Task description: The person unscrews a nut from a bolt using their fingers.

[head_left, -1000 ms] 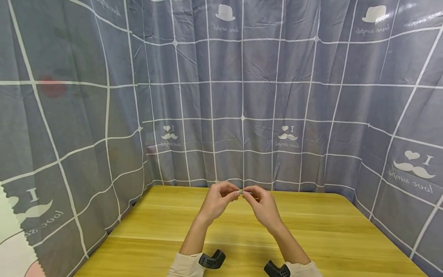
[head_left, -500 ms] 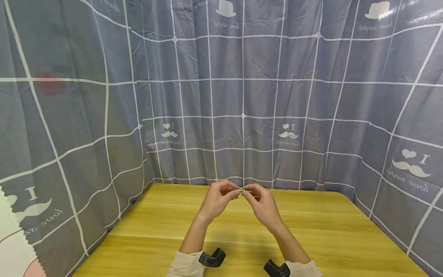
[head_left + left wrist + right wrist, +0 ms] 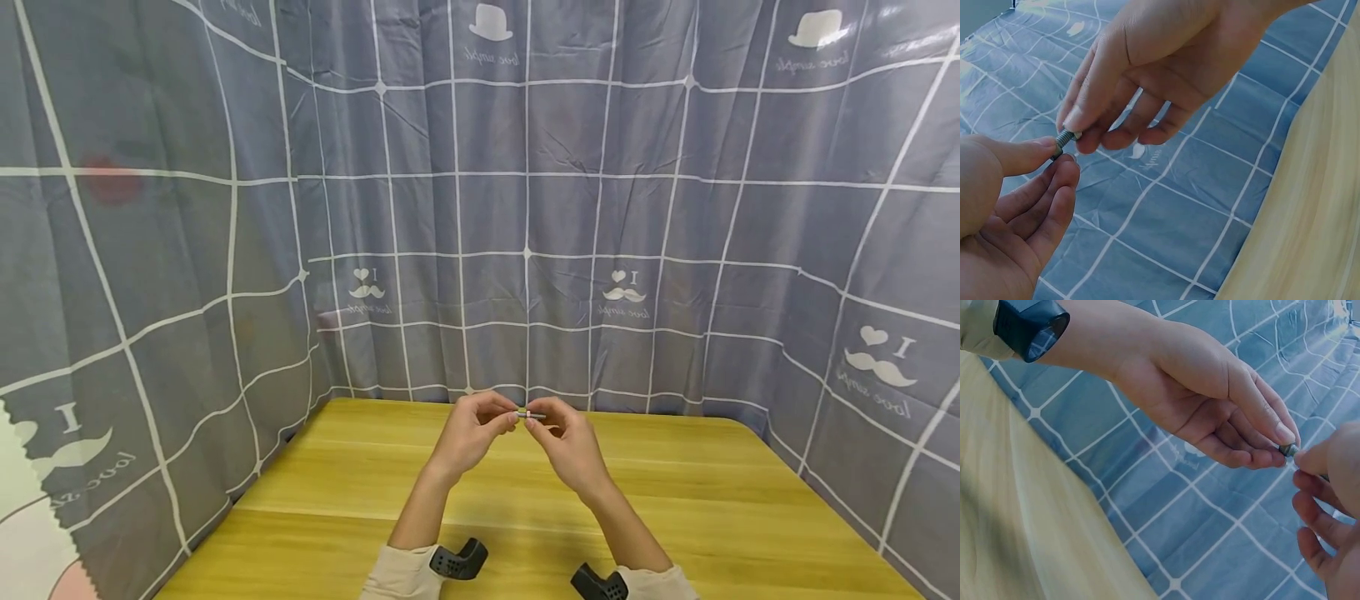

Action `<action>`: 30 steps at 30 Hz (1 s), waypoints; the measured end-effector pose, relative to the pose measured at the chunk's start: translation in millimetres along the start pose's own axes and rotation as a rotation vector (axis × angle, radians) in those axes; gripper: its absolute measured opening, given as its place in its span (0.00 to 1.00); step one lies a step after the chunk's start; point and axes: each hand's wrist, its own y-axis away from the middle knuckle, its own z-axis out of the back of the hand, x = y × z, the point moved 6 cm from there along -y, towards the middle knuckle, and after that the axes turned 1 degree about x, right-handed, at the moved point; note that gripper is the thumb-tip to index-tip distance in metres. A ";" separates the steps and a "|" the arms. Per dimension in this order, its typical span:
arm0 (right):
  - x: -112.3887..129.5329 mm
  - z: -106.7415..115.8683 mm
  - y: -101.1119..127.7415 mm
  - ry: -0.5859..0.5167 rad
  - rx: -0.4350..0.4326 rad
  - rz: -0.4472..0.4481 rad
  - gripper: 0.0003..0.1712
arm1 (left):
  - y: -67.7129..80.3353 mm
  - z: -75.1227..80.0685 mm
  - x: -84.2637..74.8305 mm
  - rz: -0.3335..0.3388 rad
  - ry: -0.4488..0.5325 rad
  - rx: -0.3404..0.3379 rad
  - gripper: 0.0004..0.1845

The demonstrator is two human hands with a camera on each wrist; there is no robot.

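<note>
You pinch a little bolt (image 3: pixel 529 414) between your left hand (image 3: pixel 471 435) and right hand (image 3: pixel 572 446), up above the table (image 3: pixel 375 492), so I think you next twist it slowly.

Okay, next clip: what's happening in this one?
A person holds a small threaded bolt in the air above a wooden table, pinched from both ends. The left hand has one end between thumb and fingertips, the right hand the other. A dark nut or head sits at one end, but the pictures do not settle which. A grey checked curtain hangs behind the table.
</note>
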 end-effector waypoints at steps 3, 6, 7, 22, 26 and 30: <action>-0.1 -2.5 0.7 -0.021 0.004 -0.008 0.13 | 1.5 1.6 1.2 0.004 -0.005 -0.002 0.05; -1.0 -5.2 1.4 -0.025 0.000 -0.029 0.11 | 3.1 3.4 2.0 0.004 -0.011 -0.004 0.05; -0.6 -5.9 1.5 -0.026 -0.003 -0.029 0.10 | 3.5 3.9 1.8 0.004 -0.009 -0.007 0.05; 1.6 -5.0 0.6 -0.030 0.008 -0.013 0.08 | 1.3 2.5 -2.3 -0.008 -0.009 -0.001 0.05; 2.2 -4.4 0.7 -0.037 0.010 -0.008 0.14 | 0.2 0.9 0.0 -0.015 -0.003 0.001 0.05; 0.6 -3.9 0.6 -0.031 -0.001 -0.038 0.16 | 0.2 0.2 0.1 -0.017 -0.013 -0.001 0.05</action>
